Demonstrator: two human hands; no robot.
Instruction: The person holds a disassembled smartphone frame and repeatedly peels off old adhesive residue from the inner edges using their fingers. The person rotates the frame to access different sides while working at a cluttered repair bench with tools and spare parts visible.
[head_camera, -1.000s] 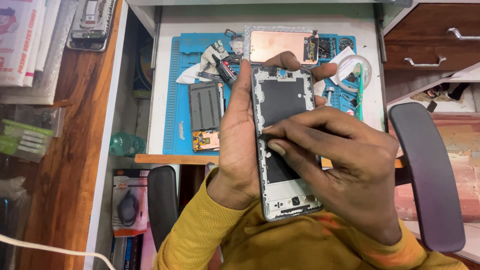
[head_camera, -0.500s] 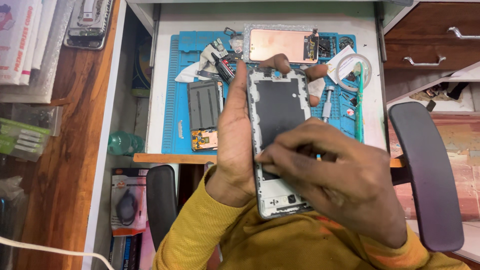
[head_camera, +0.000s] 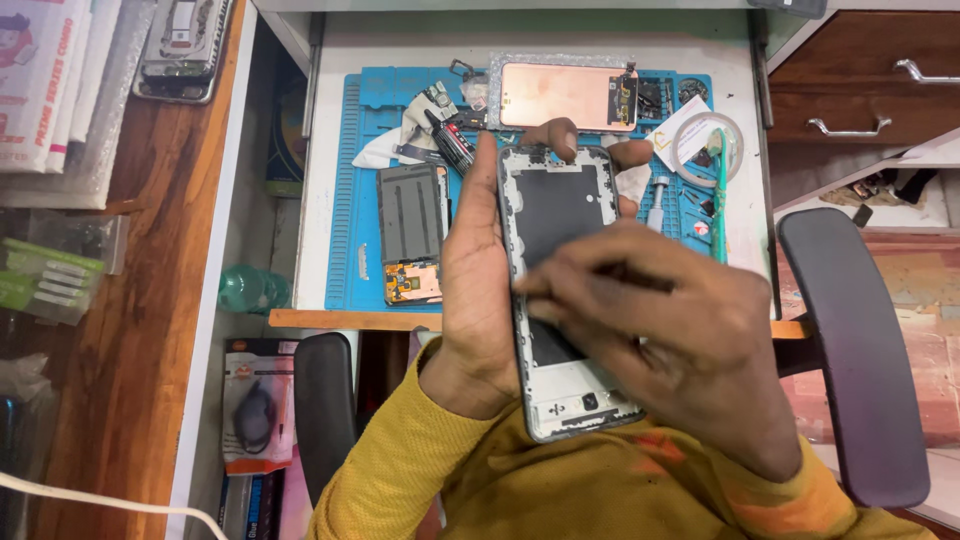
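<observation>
My left hand (head_camera: 478, 290) grips an opened phone frame (head_camera: 556, 205) from the left side, with fingertips curled over its top and right edges. The frame is grey with a dark inner plate and a white lower section. My right hand (head_camera: 680, 330) lies across the frame's middle, fingers pinched together and pressed on the left part of the inner plate. Whether those fingers hold a small tool I cannot tell, as the hand is blurred. Both hands hover over the front edge of a blue work mat (head_camera: 360, 200).
On the mat lie a copper-coloured phone screen (head_camera: 565, 95), a grey battery with a small board (head_camera: 410, 230), loose parts, a tape roll (head_camera: 705, 145) and a green tool (head_camera: 718, 195). A chair armrest (head_camera: 850, 350) stands at right, wooden drawers (head_camera: 860, 80) behind it, a green bottle (head_camera: 250, 290) at left.
My right hand has slid up and left across the frame, from its lower middle towards the left edge of the dark plate. The left hand keeps its grip.
</observation>
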